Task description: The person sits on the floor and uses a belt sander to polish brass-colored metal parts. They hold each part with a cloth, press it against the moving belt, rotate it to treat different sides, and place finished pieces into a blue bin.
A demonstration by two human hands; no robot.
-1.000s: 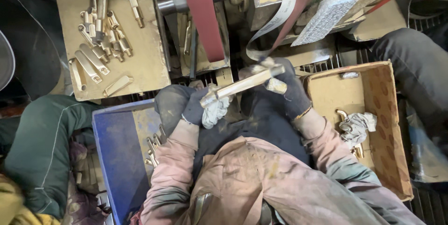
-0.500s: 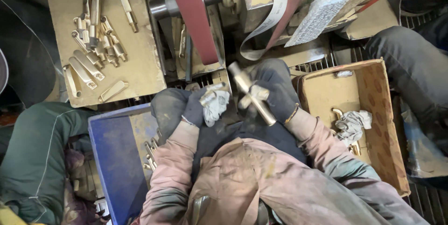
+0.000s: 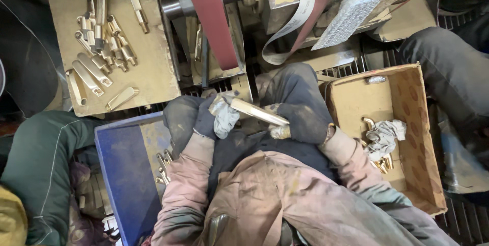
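Cluttered, dusty workshop floor seen from above, machine with a red sanding belt (image 3: 210, 19) at top. Far left, a tan board (image 3: 153, 67) carries scattered brass parts (image 3: 99, 47). Below it, a blue bin (image 3: 125, 174) holds a few more brass pieces. Left hand (image 3: 204, 116), in dark glove with a pale rag, bent in at the wrist, closed around one end of a long brass bar (image 3: 260, 112). Bar lies tilted across the lap. Right hand (image 3: 300, 108), gloved, curled over the bar's other end, fingers closed. Right: cardboard box (image 3: 407, 93) with crumpled cloth (image 3: 384, 136).
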